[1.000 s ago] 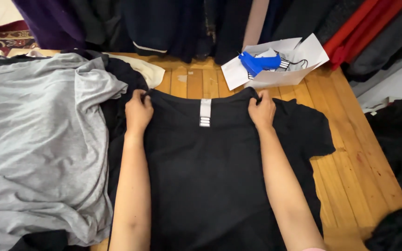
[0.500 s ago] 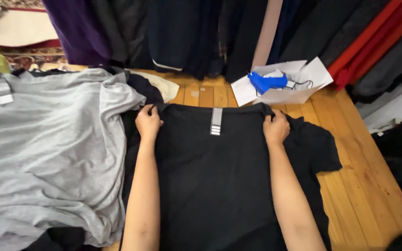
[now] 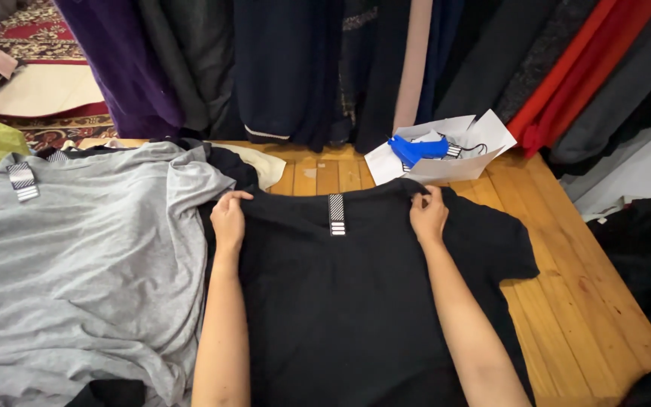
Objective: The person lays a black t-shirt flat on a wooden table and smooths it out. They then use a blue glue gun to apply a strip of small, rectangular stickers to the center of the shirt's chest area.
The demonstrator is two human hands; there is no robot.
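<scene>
Hands rest on a black T-shirt (image 3: 363,301) lying flat on the wooden table (image 3: 566,301). The left hand (image 3: 229,218) pinches the left shoulder edge with curled fingers, the right hand (image 3: 429,215) pinches the right one. A grey T-shirt (image 3: 77,264) lies just beside, a blue tool (image 3: 416,148) behind

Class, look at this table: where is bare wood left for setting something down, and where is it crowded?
Bare wood lies right of the black shirt, and a small patch between it and the hanging clothes. The left side is covered by the grey shirt.
</scene>
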